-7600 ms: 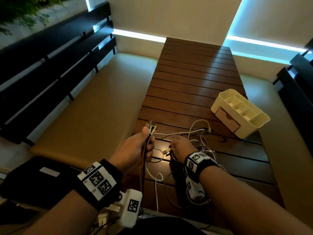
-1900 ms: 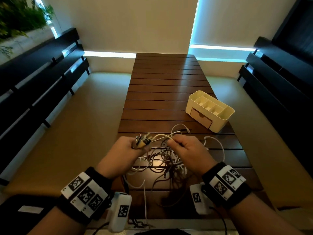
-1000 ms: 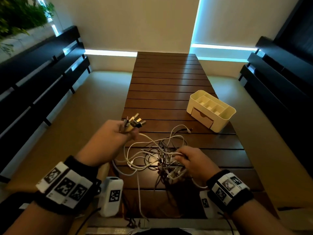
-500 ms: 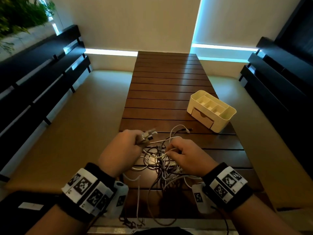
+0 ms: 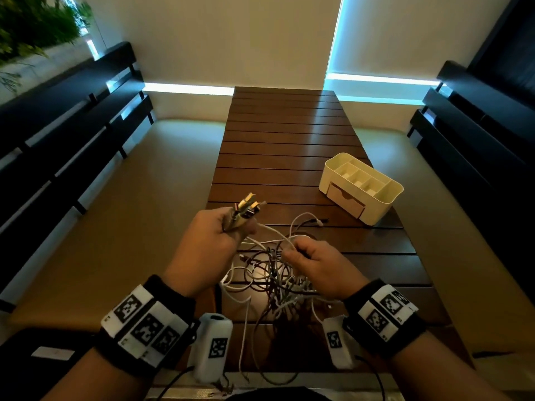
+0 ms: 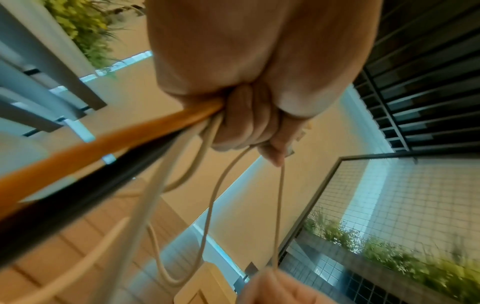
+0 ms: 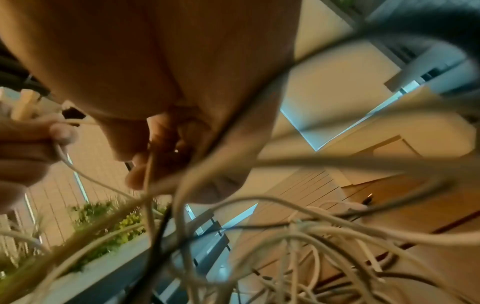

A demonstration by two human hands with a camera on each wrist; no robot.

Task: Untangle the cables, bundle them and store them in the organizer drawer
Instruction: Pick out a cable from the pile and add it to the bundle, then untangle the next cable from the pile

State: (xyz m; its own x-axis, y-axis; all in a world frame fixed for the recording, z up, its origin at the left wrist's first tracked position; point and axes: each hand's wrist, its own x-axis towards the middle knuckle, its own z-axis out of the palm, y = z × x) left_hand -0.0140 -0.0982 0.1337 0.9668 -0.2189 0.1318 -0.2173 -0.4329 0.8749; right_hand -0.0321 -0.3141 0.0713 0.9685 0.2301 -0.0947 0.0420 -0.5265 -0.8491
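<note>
My left hand (image 5: pixel 214 241) clenches the plugs (image 5: pixel 246 208), right hand (image 5: pixel 315 264) pinches a white cable (image 5: pixel 275 233) above the tangle (image 5: pixel 275 282); organizer (image 5: pixel 360 188) sits beyond my right fingertips, bare table (image 5: pixel 283 134) past it.

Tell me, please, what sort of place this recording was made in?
Probably a patio or terrace seating nook: a slatted wooden table runs between cushioned benches with dark slatted backs, and planters of greenery sit behind.
</note>
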